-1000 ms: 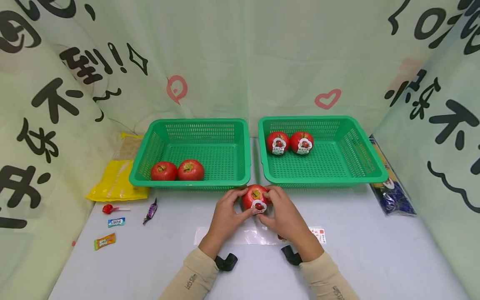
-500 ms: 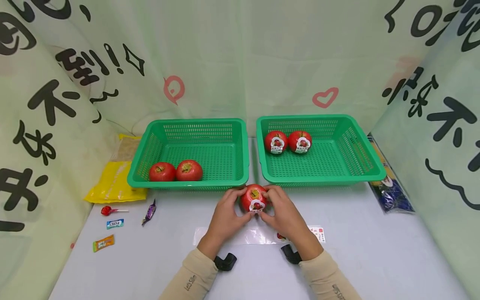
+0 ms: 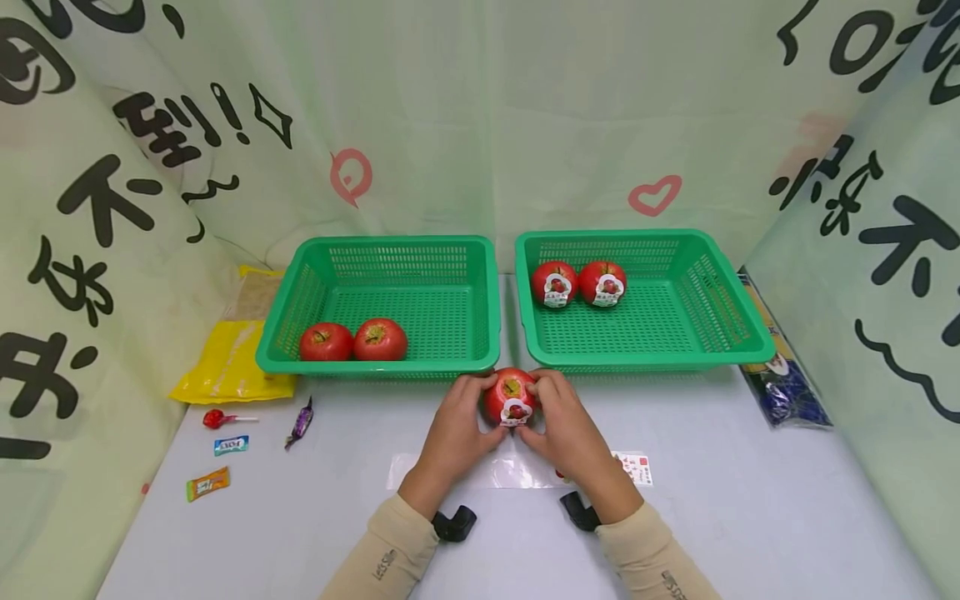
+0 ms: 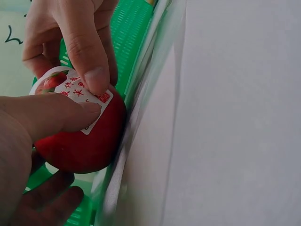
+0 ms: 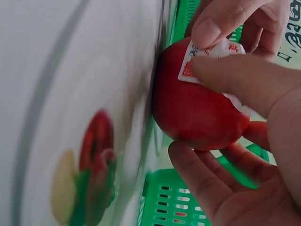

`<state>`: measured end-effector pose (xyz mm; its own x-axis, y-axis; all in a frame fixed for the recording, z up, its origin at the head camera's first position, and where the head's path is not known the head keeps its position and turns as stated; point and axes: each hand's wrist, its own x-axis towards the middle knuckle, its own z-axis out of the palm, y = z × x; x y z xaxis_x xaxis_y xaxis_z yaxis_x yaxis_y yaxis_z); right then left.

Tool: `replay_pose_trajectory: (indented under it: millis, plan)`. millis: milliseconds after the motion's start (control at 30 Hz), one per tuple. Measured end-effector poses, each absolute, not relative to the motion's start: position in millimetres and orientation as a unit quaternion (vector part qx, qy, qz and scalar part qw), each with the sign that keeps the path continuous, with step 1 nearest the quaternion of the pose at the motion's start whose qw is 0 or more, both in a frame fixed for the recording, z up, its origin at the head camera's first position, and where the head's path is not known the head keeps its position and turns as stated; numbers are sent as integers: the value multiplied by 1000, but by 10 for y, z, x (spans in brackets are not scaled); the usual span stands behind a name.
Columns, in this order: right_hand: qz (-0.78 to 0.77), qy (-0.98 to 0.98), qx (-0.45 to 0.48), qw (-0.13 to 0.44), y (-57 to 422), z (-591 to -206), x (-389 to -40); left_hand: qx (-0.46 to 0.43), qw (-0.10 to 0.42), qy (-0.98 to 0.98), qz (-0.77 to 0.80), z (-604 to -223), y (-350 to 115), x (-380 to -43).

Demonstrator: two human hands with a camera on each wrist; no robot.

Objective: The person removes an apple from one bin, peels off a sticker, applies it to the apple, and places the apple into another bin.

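A red apple (image 3: 508,383) sits at the table's middle, in front of the gap between the baskets, with a white printed sticker (image 3: 515,412) on its near side. My left hand (image 3: 453,429) grips the apple from the left, while the right hand (image 3: 566,429) holds it from the other side. In the left wrist view, both thumbs press on the lower part of the sticker (image 4: 70,82), close to each other. Fingers (image 5: 202,179) of the right hand curl beneath the apple (image 5: 197,117) in the right wrist view. A clear sticker strip (image 3: 502,473) lies under the forearms.
Two plain apples (image 3: 381,340) lie in the left green basket (image 3: 390,367); two stickered apples (image 3: 602,279) are in the right green basket (image 3: 652,360). At the left lie a yellow bag (image 3: 240,358), a lollipop (image 3: 215,418) and several wrapped candies (image 3: 208,484). A dark packet (image 3: 787,392) lies far right.
The thumbs have shifted slightly down toward the sticker's lower edge, and more of the sticker shows. The apple, baskets and candies stay where they were.
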<state>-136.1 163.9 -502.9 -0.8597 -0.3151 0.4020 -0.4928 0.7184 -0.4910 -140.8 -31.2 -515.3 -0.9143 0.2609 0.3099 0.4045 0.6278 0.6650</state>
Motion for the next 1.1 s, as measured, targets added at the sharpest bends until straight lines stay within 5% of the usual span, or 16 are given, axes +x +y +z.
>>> replay_pose_trajectory:
  millis: [1100]
  plan:
    - [251, -930, 208, 172, 1560, -5041, -1312, -180, 79, -894, -402, -5183, -295, -1417]
